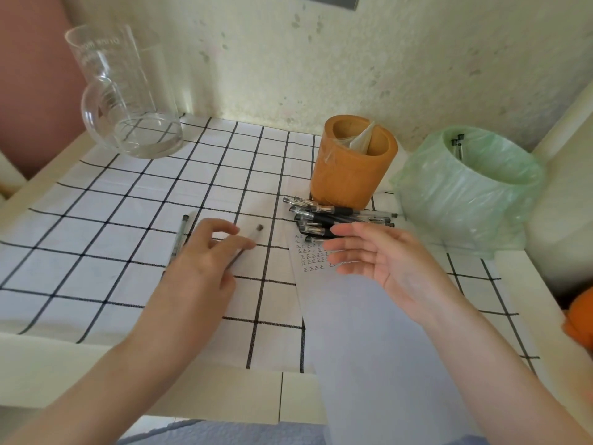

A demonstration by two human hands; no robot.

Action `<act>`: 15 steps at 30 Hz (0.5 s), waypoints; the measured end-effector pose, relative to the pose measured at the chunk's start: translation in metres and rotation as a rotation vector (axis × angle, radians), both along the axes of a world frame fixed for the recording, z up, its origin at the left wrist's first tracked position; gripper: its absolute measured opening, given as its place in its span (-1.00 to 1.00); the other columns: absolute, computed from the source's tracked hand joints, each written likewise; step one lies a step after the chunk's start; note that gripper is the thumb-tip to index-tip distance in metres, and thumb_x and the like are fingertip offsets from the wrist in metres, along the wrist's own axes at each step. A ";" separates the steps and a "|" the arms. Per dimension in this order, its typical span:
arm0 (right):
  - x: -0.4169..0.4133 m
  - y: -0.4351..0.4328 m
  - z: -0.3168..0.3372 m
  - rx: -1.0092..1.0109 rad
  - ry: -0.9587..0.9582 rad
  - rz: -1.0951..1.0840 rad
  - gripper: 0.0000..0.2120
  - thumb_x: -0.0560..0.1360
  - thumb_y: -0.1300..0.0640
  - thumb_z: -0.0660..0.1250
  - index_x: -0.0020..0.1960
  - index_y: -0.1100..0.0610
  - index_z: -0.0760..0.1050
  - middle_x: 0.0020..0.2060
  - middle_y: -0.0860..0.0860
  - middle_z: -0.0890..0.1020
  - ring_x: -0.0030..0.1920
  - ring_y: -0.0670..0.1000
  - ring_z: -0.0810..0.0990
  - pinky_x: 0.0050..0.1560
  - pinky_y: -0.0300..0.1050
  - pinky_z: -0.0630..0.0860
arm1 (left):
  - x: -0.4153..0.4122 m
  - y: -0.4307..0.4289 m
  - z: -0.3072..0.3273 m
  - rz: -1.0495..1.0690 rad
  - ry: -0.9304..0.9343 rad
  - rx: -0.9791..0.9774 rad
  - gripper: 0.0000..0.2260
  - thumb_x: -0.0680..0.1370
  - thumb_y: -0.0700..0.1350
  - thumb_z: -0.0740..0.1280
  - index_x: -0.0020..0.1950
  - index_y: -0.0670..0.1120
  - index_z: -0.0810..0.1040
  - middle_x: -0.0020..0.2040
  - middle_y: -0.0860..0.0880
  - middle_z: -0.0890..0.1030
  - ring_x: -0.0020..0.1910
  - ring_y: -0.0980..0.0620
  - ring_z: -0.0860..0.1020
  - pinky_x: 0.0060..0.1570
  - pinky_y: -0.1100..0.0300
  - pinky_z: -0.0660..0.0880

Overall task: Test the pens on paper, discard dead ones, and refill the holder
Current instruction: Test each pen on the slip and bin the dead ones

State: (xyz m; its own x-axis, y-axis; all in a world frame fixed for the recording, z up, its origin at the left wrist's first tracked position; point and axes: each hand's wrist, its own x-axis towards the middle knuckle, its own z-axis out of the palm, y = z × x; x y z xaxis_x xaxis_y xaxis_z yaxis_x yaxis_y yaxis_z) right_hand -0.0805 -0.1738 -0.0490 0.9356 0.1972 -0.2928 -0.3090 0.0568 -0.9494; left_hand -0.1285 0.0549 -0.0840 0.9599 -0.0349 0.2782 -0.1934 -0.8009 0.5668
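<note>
- Nearest: paper [369,348], under the right hand and running back toward the body; test marks on its far end, beside the right fingertips.
- Right hand [382,261]: wide, palm turned inward, fingers straight, holding nothing; hovering over the marked end of the paper.
- Left hand [202,255]: fingers curled over a pen [252,236]; too blurred to tell grip from mere touch.
- That pen: long axis diagonal, dark end pointing far-right past the left fingertips, other end hidden under the hand. Much nearer the left hand than the right.
- Second pen [179,234] just left of the left hand, roughly parallel, lying on the checked cloth [112,252] over the bench.
- Pen pile [333,216] just beyond the right fingertips, overlapping the paper's far edge; long axes mostly left-right, across the reach. Right hand nearer, so probably the one for the next pick.
- Holder [353,168] straight beyond the pile, upright: no pens seen inside, only a clear wrapper-like scrap. Refill apparently not yet begun.
- Green-lined bin [471,194] far-right of the right hand: discarded pens [457,146] visible at its far rim, presumably the dead ones.
- Glass jug [128,97] well beyond the left hand; contents unclear.
</note>
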 end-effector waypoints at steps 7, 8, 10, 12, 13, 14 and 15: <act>-0.014 0.018 -0.001 -0.071 -0.046 0.252 -0.67 0.43 -0.04 0.32 0.01 0.19 0.61 -0.35 0.07 0.58 -0.42 0.01 0.45 -0.37 -0.11 0.48 | -0.010 -0.038 0.029 -0.256 0.008 -0.500 -0.68 0.42 -0.41 0.36 0.03 -0.04 0.53 0.10 0.07 0.47 0.04 0.14 0.54 -0.09 0.39 0.51; -0.015 0.020 -0.002 -0.065 -0.081 0.246 -0.74 0.45 -0.01 0.31 -0.04 0.15 0.63 -0.37 0.07 0.56 -0.42 0.01 0.44 -0.37 -0.12 0.47 | -0.011 -0.042 0.029 -0.262 0.025 -0.531 -0.67 0.42 -0.40 0.37 0.05 -0.03 0.49 0.09 0.06 0.48 0.05 0.13 0.54 -0.10 0.38 0.51; -0.016 0.021 -0.004 -0.039 -0.139 0.199 -0.75 0.48 0.05 0.29 -0.04 0.20 0.64 -0.39 0.08 0.54 -0.43 0.01 0.44 -0.38 -0.13 0.47 | -0.012 -0.047 0.026 -0.208 0.069 -0.584 -0.66 0.43 -0.34 0.38 0.07 0.00 0.43 0.06 0.07 0.51 0.05 0.15 0.54 -0.11 0.36 0.52; -0.014 0.019 -0.003 0.004 -0.167 0.126 -0.72 0.49 0.08 0.28 -0.02 0.29 0.61 -0.41 0.08 0.53 -0.44 0.02 0.46 -0.39 -0.14 0.48 | -0.012 -0.049 0.023 -0.128 0.157 -0.607 -0.72 0.47 -0.22 0.38 0.08 0.04 0.42 0.01 0.11 0.54 0.00 0.21 0.55 -0.12 0.37 0.52; -0.013 0.018 -0.002 0.031 -0.174 0.091 -0.71 0.48 0.08 0.28 -0.03 0.31 0.60 -0.41 0.08 0.53 -0.44 0.02 0.46 -0.39 -0.13 0.49 | -0.012 -0.049 0.021 -0.113 0.220 -0.618 -0.77 0.49 -0.17 0.35 0.08 0.07 0.43 -0.03 0.12 0.57 -0.05 0.22 0.57 -0.13 0.36 0.53; -0.012 0.017 -0.002 0.044 -0.182 0.062 -0.70 0.46 0.08 0.28 -0.04 0.32 0.59 -0.41 0.08 0.53 -0.45 0.03 0.46 -0.39 -0.13 0.49 | -0.011 -0.049 0.020 -0.125 0.280 -0.621 -0.83 0.52 -0.13 0.30 0.07 0.08 0.45 -0.09 0.12 0.60 -0.13 0.21 0.59 -0.17 0.35 0.53; -0.012 0.016 -0.001 0.041 -0.192 0.043 -0.70 0.46 0.08 0.28 -0.05 0.32 0.58 -0.42 0.08 0.53 -0.45 0.03 0.46 -0.39 -0.13 0.50 | -0.012 -0.049 0.020 -0.152 0.320 -0.601 -0.87 0.55 -0.11 0.25 0.06 0.09 0.47 -0.16 0.12 0.62 -0.22 0.20 0.59 -0.22 0.35 0.52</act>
State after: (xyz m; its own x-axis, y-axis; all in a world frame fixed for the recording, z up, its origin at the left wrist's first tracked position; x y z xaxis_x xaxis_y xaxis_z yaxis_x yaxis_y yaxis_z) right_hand -0.0930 -0.1580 -0.0499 0.9641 0.2459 -0.1002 -0.1251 0.0877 -0.9883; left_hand -0.1400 0.0057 -0.0641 0.9946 -0.1037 -0.0046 -0.0277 -0.3078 0.9510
